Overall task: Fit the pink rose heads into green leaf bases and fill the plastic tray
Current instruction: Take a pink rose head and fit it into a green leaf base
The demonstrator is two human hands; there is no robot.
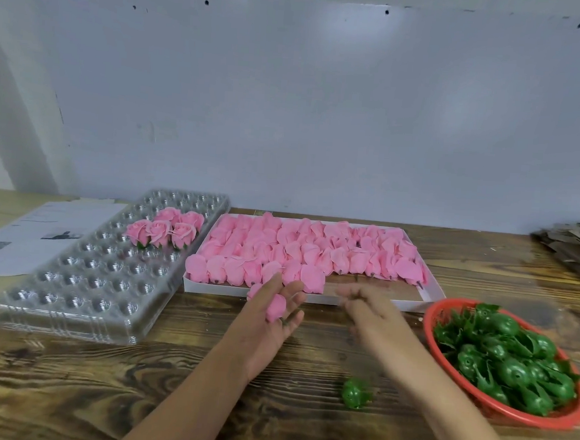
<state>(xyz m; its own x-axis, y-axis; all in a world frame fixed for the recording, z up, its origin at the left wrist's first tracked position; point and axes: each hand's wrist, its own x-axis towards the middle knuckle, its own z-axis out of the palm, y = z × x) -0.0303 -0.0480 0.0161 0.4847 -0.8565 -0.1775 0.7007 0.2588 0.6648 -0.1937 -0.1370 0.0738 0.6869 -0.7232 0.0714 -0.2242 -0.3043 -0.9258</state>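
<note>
My left hand [267,321] hovers in front of the white box [208,287], palm turned up, its fingers holding a pink rose head [275,309]; a second one shows behind its fingers. My right hand [368,309] is blurred, with its fingertips at the box's front edge near the bare cardboard floor; its grip is unclear. The box holds several rows of pink rose heads [313,252]. One loose green leaf base [357,393] lies on the table below my right forearm. The clear plastic tray [89,274] on the left holds several finished roses [164,231] near its far end.
A red basket [427,320] full of green leaf bases [511,366] stands at the right. Printed papers [40,230] lie left of the tray. A stack of cardboard [575,246] sits at the far right. A grey wall closes the back of the wooden table [98,395].
</note>
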